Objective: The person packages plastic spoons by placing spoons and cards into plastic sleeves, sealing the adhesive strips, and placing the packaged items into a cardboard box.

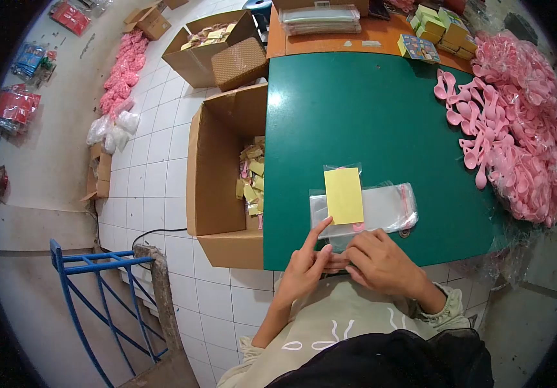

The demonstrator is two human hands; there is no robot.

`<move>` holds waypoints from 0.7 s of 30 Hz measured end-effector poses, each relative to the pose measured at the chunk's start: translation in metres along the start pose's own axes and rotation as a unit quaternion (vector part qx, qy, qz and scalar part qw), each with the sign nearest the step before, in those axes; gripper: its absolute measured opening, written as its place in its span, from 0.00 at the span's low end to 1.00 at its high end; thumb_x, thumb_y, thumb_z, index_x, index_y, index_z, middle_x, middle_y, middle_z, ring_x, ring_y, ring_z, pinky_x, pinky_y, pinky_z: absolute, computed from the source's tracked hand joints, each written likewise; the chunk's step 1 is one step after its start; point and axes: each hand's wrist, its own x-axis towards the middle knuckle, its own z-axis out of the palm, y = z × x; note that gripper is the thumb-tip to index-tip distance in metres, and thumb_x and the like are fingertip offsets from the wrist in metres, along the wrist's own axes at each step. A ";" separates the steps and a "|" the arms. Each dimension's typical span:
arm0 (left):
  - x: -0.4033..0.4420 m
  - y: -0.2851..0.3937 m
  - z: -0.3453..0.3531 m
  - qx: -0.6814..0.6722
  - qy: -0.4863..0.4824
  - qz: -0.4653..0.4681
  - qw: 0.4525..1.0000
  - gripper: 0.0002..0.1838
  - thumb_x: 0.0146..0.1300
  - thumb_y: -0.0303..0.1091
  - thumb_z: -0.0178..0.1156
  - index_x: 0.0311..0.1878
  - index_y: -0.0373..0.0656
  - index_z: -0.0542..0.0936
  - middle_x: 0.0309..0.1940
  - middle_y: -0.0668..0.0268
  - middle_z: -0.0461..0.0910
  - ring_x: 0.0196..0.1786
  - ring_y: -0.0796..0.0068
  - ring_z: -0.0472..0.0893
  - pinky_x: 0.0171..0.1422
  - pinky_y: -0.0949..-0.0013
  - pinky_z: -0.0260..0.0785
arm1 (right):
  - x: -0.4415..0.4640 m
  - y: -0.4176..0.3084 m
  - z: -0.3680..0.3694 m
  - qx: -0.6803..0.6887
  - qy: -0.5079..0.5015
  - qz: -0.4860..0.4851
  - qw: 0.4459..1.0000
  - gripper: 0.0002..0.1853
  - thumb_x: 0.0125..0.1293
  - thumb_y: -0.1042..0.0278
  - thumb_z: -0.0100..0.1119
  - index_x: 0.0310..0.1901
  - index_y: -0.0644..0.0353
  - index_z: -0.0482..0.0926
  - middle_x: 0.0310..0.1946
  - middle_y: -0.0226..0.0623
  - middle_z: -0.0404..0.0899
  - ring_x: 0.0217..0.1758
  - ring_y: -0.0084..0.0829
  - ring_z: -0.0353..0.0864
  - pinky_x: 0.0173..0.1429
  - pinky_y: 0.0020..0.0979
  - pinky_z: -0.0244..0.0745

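Note:
A yellow card (344,197) sits in a clear plastic bag, with a bit of something pink (358,227) showing below its lower edge. It lies over a stack of clear plastic bags (388,208) near the table's front edge. My left hand (305,265) grips the bag from the lower left, its index finger stretched to the card's bottom corner and its thumb below. Beside it, my right hand (380,264) has its fingers bent and pinched together at the bag's lower end. The fingertips of both hands meet there and partly hide the plastic.
Pink spoons (479,123) lie loose beside a big heap of bagged pink spoons (527,136) on the green table (356,116). Left of the table stands an open carton (223,136) holding yellow-carded packs (252,181). Small boxes (433,29) are stacked at the back right.

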 end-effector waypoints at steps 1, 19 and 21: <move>-0.002 -0.001 -0.001 0.011 -0.005 -0.006 1.000 0.26 0.71 0.28 0.44 0.71 0.47 0.54 0.31 0.65 0.78 0.34 0.83 0.77 0.40 0.74 0.75 | 0.002 -0.003 0.000 0.001 -0.006 0.000 1.000 0.11 0.50 0.68 0.64 0.34 0.58 0.73 0.31 0.34 0.69 0.38 0.34 0.72 0.45 0.36 0.66; 0.009 -0.006 0.000 0.034 0.035 0.053 0.997 0.31 0.66 0.19 0.48 0.71 0.45 0.53 0.33 0.65 0.80 0.36 0.84 0.76 0.43 0.77 0.74 | 0.005 0.000 0.004 0.079 0.017 -0.044 0.996 0.07 0.50 0.73 0.61 0.30 0.60 0.72 0.27 0.35 0.69 0.33 0.34 0.71 0.44 0.37 0.69; 0.010 -0.004 -0.001 0.001 0.011 0.047 0.999 0.29 0.67 0.23 0.47 0.70 0.45 0.55 0.32 0.61 0.82 0.38 0.78 0.81 0.46 0.73 0.75 | -0.006 0.013 -0.016 0.194 0.011 -0.003 0.981 0.07 0.51 0.73 0.61 0.30 0.62 0.73 0.28 0.36 0.71 0.33 0.35 0.72 0.42 0.35 0.69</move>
